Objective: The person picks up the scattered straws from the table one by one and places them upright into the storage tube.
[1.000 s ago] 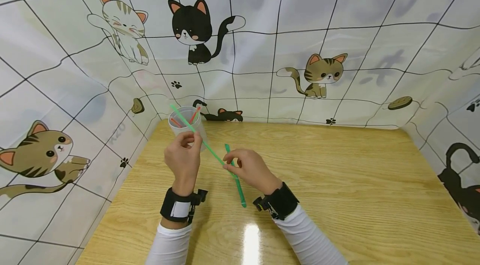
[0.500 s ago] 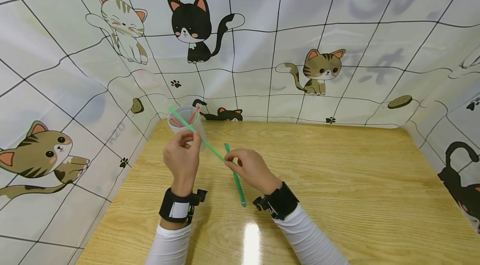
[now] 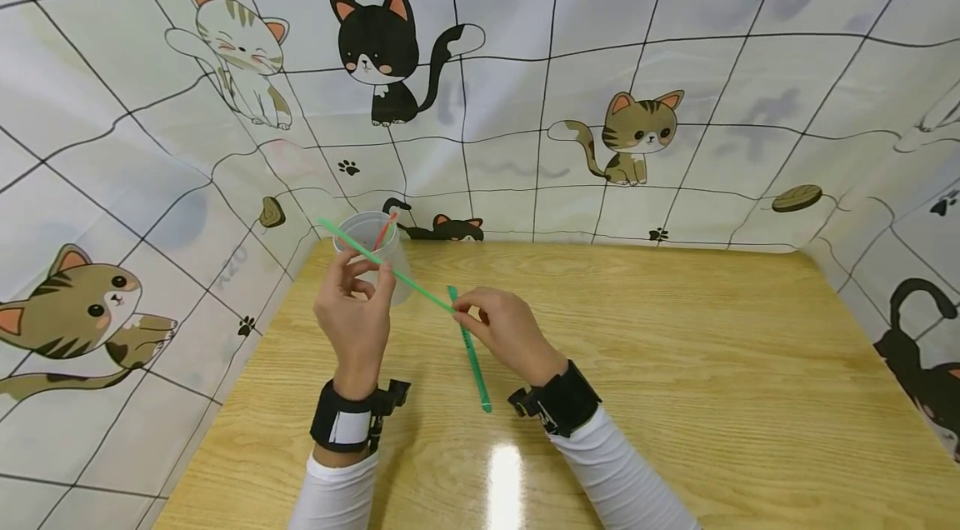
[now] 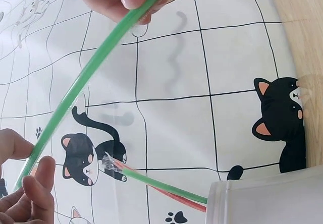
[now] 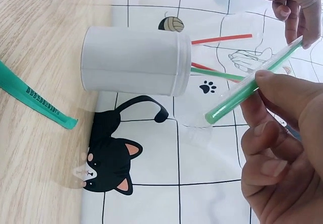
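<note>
A green drinking straw (image 3: 420, 288) in a thin clear wrapper is held slantwise above the table. My left hand (image 3: 352, 326) pinches it along its length with thumb and fingers. Near its lower right end my right hand (image 3: 510, 334) grips it; in the right wrist view, the straw's tip sticks out past the right thumb. Behind the left hand stands a translucent cup (image 5: 133, 60), with a red straw (image 5: 222, 40) and a green-and-red pair poking out. A flat green strip (image 3: 477, 376) with dark print lies on the table below the right hand.
The wooden table (image 3: 675, 363) meets a cat-printed cloth wall (image 3: 510, 97) at the back, and similar cloth rises at the sides. The cup stands close to the back left corner. Both wrists wear black straps (image 3: 570, 401) with small cameras.
The wrapped straw has shifted left and slightly up between my hands. My left hand has moved a little left, and the right hand now holds nearer the straw's end.
</note>
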A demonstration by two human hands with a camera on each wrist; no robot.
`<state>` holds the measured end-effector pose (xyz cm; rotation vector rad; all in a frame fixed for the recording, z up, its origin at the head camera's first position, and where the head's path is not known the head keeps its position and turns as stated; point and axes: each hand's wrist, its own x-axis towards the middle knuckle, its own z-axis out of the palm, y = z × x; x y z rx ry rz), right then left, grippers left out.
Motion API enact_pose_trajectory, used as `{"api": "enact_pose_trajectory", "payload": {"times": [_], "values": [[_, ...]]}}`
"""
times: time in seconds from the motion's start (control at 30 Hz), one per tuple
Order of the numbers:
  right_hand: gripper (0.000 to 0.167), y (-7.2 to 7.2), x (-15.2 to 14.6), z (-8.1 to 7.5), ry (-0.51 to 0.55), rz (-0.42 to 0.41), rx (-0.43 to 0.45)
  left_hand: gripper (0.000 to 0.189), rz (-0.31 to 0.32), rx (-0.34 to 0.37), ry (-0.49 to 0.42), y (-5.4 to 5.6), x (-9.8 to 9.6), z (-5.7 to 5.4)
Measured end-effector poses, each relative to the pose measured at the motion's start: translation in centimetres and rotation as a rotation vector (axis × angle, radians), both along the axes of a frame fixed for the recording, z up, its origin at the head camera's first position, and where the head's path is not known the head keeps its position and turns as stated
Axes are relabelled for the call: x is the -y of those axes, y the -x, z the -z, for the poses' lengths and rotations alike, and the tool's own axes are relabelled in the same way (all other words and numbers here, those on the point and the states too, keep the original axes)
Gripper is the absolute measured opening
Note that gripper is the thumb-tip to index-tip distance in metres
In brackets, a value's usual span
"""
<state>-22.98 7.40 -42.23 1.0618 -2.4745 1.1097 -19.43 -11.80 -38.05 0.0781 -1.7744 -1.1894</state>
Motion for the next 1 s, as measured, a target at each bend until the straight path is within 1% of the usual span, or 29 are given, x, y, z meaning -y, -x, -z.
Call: {"api": "enact_pose_trajectory", "payload": {"times": [0.13, 0.27, 0.37, 0.5, 0.63, 0.83, 1.0], "values": [[0.012, -0.2, -0.1, -0.1, 0.003, 0.018, -0.030, 0.031, 0.030, -0.028, -0.008, -0.3, 0.0, -0.2], [0.013, -0.3, 0.0, -0.3, 0.011, 0.037, -0.087, 0.030, 0.038, -0.061, 0.001, -0.7, 0.0, -0.5], [0.013, -0.3, 0.2, -0.4, 0.031, 0.046, -0.128, 0.029, 0.046, -0.102, 0.002, -1.0, -0.2, -1.1], [0.013, -0.2, 0.4, -0.7, 0.084, 0.052, -0.180, 0.025, 0.068, -0.164, 0.021, -1.3, -0.6, -2.2], [0.011, 0.0, 0.9, -0.9, 0.138, 0.053, -0.237, 0.023, 0.087, -0.219, 0.059, -1.6, -0.9, -3.5], [0.010, 0.4, 2.4, -1.3, 0.189, 0.049, -0.321, 0.019, 0.065, -0.279, 0.119, -2.4, -1.1, -5.1], [0.012, 0.8, 3.9, -2.1, 0.212, 0.059, -0.368, 0.016, 0.057, -0.333, 0.168, -2.9, -1.4, -6.2]]}}
